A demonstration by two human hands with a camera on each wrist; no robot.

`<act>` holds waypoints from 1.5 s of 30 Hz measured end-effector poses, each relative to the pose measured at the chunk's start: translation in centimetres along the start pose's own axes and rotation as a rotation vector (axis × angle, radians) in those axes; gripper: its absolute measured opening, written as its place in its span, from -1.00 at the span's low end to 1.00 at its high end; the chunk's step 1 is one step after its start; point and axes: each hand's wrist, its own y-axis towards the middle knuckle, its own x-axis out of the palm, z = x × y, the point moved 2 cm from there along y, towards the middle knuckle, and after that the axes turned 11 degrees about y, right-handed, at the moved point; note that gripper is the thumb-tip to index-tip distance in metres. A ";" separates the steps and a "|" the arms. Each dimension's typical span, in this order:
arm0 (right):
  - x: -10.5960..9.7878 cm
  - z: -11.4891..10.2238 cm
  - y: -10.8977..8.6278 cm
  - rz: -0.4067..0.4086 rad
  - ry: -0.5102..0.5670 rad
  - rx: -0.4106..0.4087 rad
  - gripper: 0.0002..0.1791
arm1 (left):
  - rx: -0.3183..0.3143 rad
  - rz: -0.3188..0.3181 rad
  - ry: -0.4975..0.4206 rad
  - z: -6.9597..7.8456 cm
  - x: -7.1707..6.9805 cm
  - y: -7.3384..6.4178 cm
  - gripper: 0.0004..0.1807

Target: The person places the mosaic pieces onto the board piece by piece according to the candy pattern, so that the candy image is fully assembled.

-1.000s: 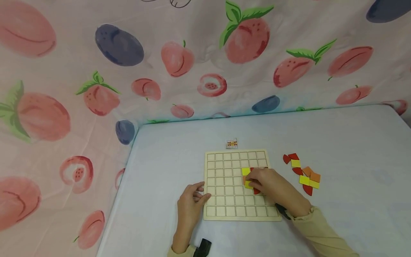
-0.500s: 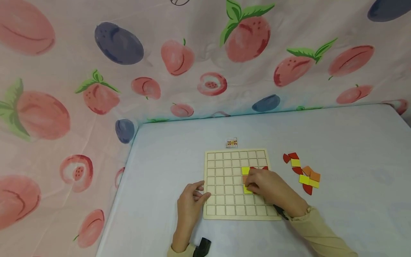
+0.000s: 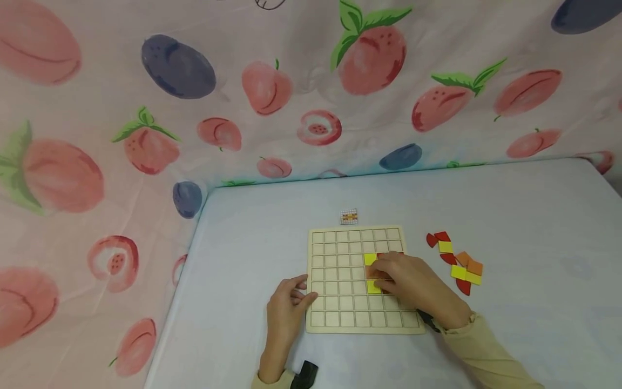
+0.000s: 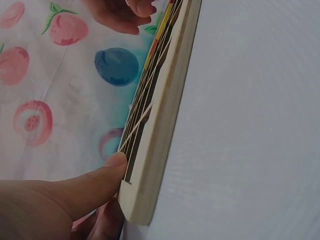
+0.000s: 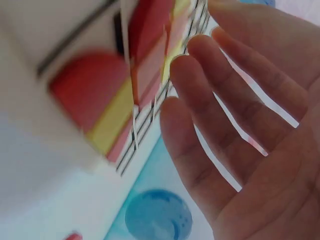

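Note:
A square wooden grid board [image 3: 335,305] lies flat on the white table. My left hand [image 3: 286,310] holds its left edge, the thumb on top of the rim and the other fingers at the side. Over the board's right half is my right hand [image 3: 413,281], fingers extended and apart in the right wrist view, with nothing between them. Close under its fingertips lies a yellow square tile [image 3: 373,287] in a grid cell. Another yellow tile [image 3: 370,259] and an orange tile [image 3: 369,273] sit above it in the same column. Red quarter-round tiles [image 5: 92,87] are partly hidden by the hand.
To the board's right lie loose tiles: a yellow one [image 3: 445,247], an orange one [image 3: 475,268], a red one [image 3: 463,287] and several more. A small pattern card [image 3: 349,216] lies beyond the board's far edge. Fruit-print cloth [image 3: 194,146] hangs behind and left.
The lower yellow tile, earlier under my right fingertips, has slid slightly toward me into its cell, and the right fingers have come off it. My left hand stays at the board's edge.

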 end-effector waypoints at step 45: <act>-5.9 9.4 -3.5 0.087 -0.012 0.306 -0.59 | -0.066 -0.033 -0.021 0.2 -0.2 0.0 -0.55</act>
